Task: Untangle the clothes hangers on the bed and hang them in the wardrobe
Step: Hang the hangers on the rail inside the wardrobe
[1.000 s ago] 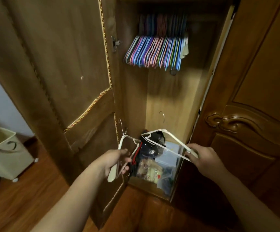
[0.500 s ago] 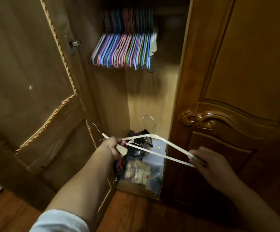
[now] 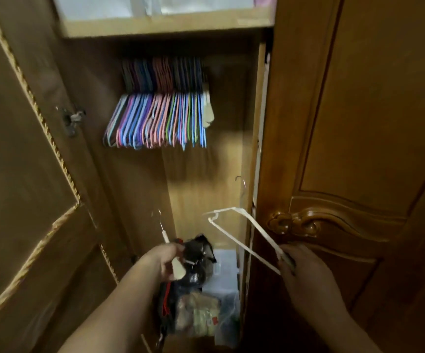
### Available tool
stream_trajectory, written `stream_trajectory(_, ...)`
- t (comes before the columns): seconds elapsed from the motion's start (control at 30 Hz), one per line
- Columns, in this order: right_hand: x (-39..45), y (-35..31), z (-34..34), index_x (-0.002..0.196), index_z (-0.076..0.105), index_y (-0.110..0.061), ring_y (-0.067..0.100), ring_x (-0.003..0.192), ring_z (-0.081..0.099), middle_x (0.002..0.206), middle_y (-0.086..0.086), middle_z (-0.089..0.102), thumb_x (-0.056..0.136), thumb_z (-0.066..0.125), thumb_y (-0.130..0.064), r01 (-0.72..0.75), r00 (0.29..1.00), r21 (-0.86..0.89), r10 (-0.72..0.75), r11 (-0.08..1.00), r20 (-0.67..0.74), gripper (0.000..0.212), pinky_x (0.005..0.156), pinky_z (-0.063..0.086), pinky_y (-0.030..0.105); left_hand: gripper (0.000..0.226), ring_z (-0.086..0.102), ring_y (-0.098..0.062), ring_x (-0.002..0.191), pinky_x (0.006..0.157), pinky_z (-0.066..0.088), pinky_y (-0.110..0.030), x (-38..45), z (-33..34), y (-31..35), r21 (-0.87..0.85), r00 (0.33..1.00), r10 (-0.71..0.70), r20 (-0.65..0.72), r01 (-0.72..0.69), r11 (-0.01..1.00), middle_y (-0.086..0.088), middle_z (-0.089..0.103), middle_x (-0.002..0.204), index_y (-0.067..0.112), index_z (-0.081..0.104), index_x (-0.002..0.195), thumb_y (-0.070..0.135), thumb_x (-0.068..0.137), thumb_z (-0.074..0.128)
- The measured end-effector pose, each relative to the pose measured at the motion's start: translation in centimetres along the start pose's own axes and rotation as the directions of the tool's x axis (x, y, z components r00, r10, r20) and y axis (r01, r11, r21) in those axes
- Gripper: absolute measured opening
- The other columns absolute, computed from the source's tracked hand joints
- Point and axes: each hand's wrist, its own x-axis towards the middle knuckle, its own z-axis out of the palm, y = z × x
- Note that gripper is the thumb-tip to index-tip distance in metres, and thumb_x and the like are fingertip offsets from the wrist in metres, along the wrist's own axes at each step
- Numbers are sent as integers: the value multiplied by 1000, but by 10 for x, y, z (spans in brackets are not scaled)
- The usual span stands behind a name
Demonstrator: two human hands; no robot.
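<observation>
The two white hangers are now coming apart: a moment ago their wires were crossing between the hands, and now there is a clear gap between them, so the untangling step looks done and hanging is what remains. The view has also lifted, bringing the shelf (image 3: 165, 26) and more of the wardrobe interior into sight.

Going left to right, the open door (image 3: 28, 174) is filling the left side. Next to it the left hand (image 3: 166, 261) is gripping the left hanger (image 3: 178, 266) by its pale body, fingers curled round it, with the metal hook (image 3: 159, 220) sticking up above the knuckles. The forearm is reaching up from the lower middle, wrist angled slightly right. Behind that hand, black bags (image 3: 198, 253) and other packets are lying on the wardrobe floor.

Higher up, the coloured hangers (image 3: 155, 121) are hanging in a tight row, presumably from a rail that is hidden in shadow. That is likely where the white ones are heading.

Further right, the right hanger (image 3: 234, 238) is tilting, its wire running up-left from the right hand (image 3: 305, 278), which is pinching one end near the closed door (image 3: 359, 174). Its hook is pointing up beside the door edge.
</observation>
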Motion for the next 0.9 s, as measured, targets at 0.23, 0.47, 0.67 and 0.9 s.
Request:
stream_trajectory(0.23,103,-118,22,132,46,-24,14,93,53,104,-5,44,97,42,-14,-111,990,22,113,994,-79,36,80,45,28,19,54,-19,54,71,57,-35,-13,-80,64,205,984,160,81,-173,963,-7,60,60,5,54,86,0,96,39)
stream_trajectory(0.47,238,-175,-12,138,48,-18,27,108,57,122,6,50,94,58,-15,-146,945,-40,128,988,-302,46,85,55,39,18,63,-21,61,73,55,-32,-27,-131,111,55,969,171,179,-183,981,-8,65,79,9,62,93,12,87,45)
stream_trajectory(0.67,341,-186,-32,136,53,-14,38,117,53,129,13,48,95,56,-16,-175,937,-53,150,983,-317,42,95,48,43,21,63,-25,66,70,55,-32,-41,-139,148,194,971,203,127,-225,955,-5,66,75,11,61,82,15,93,43)
stream_trajectory(0.9,388,-185,-14,143,46,-17,36,126,48,142,13,40,97,54,-15,-185,968,2,183,983,-169,47,101,46,45,20,67,-29,76,76,53,-32,-34,-140,150,305,968,213,132,-244,921,-3,70,82,15,62,85,20,91,43)
